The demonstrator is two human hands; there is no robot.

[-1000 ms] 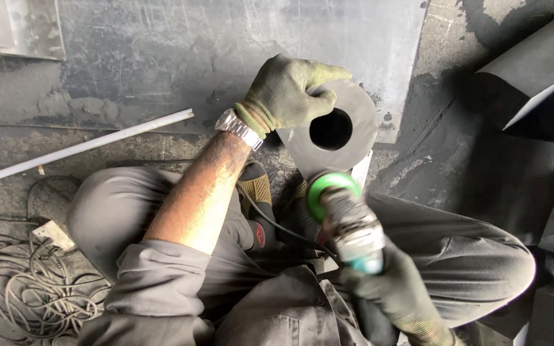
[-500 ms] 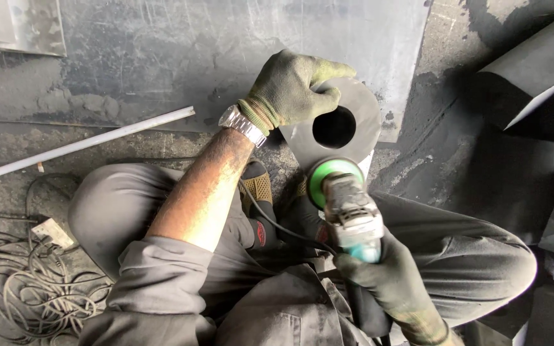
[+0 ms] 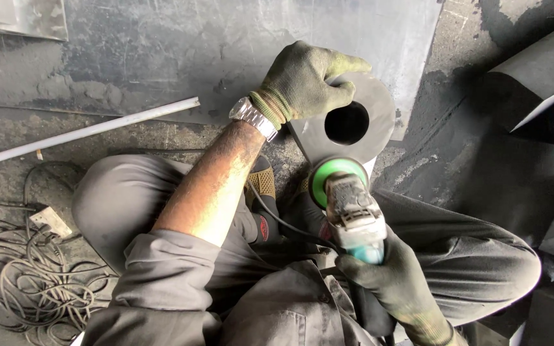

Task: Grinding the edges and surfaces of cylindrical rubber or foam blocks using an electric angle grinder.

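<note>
My left hand (image 3: 306, 80), in a green work glove with a metal wristwatch (image 3: 251, 116) on the wrist, grips the top left edge of a grey metal plate with a round hole (image 3: 376, 109). My right hand (image 3: 389, 279), also gloved, is closed around the body of an angle grinder (image 3: 354, 214). The grinder's green guard and disc (image 3: 335, 176) sit against the plate's near edge. I am squatting, with both knees in grey trousers either side of the tool.
A large dark steel sheet (image 3: 226, 45) lies on the floor ahead. A thin metal rod (image 3: 84, 132) lies at the left. Coiled cables (image 3: 27, 282) and a plug block (image 3: 51, 221) lie at the lower left. Dark angled steel pieces (image 3: 533, 96) stand at the right.
The grinder has moved up and a little left, bringing its disc against the plate's near edge. My left hand keeps its grip on the plate.
</note>
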